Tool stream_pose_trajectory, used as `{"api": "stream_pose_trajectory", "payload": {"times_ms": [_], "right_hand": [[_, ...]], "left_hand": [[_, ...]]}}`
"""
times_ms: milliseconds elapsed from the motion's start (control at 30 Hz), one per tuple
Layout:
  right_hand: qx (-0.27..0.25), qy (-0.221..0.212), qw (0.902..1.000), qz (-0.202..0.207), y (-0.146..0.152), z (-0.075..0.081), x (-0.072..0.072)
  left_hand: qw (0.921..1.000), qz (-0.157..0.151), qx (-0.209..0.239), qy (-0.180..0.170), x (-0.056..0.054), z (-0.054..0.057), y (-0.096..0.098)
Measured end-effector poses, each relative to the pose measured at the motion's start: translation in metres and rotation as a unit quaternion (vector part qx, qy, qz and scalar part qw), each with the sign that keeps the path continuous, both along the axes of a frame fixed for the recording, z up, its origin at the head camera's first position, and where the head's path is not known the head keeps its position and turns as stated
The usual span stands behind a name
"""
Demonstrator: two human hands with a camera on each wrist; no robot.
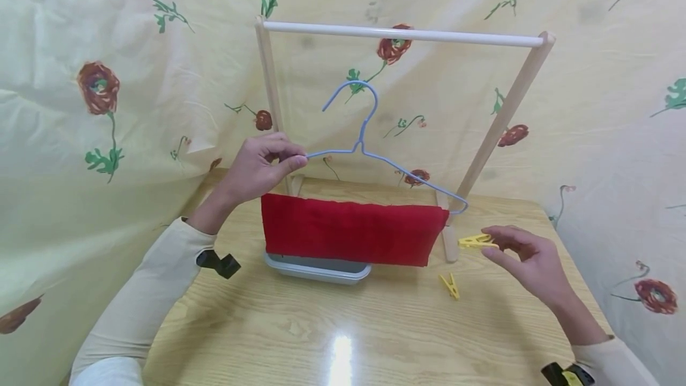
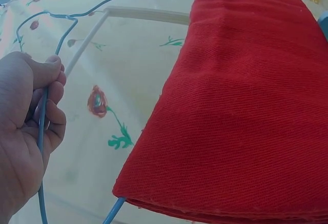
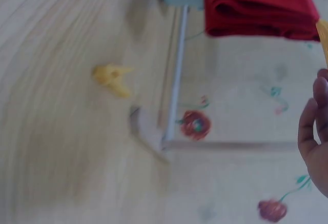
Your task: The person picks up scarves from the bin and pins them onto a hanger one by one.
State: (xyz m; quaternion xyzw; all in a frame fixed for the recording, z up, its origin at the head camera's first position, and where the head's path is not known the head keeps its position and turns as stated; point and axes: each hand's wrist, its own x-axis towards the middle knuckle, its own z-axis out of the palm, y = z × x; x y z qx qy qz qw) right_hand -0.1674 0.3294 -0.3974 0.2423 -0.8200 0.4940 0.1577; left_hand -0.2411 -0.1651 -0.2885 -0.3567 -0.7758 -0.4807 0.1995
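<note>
Worktop (image 1: 300, 338) of light wood grain, bright streak of glare toward near side. Pale blue-grey tray (image 1: 316, 272) standing on it, mostly hidden, front rim showing. Behind tray, rack (image 1: 498, 118): two pale wooden posts (image 1: 270, 76), white bar (image 1: 402, 33) across top, right foot (image 1: 450, 246) flat on worktop. Cream fabric backdrop (image 1: 187, 94) along back and both sides (creased, most plainly at left), printed with red flowers (image 1: 99, 88) and green leaves (image 1: 105, 161).
</note>
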Motion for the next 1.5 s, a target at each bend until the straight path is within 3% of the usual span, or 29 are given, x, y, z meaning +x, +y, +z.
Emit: {"api": "stream_pose_trajectory", "payload": {"times_ms": [133, 267, 567, 1233, 1500], "right_hand": [[-0.052, 0.004, 0.9986, 0.014, -0.012, 0.014, -0.001], [-0.067, 0.015, 0.9973, 0.026, -0.02, 0.025, -0.003], [-0.135, 0.031, 0.9858, 0.096, -0.049, 0.046, -0.008], [-0.099, 0.022, 0.9935, 0.053, -0.118, 0.083, -0.017], [-0.074, 0.017, 0.9947, 0.07, -0.148, 0.095, -0.021]], "left_hand": [[1.0, -0.002, 0.0, 0.004, -0.002, -0.002, 0.001], [1.0, -0.001, -0.001, 0.003, -0.002, -0.003, 0.001], [1.0, -0.005, 0.002, 0.003, -0.004, -0.002, 0.004], [0.9999, 0.004, -0.003, -0.016, -0.007, -0.002, 0.013], [0.9996, 0.001, 0.005, -0.027, -0.007, 0.0, 0.017]]}}
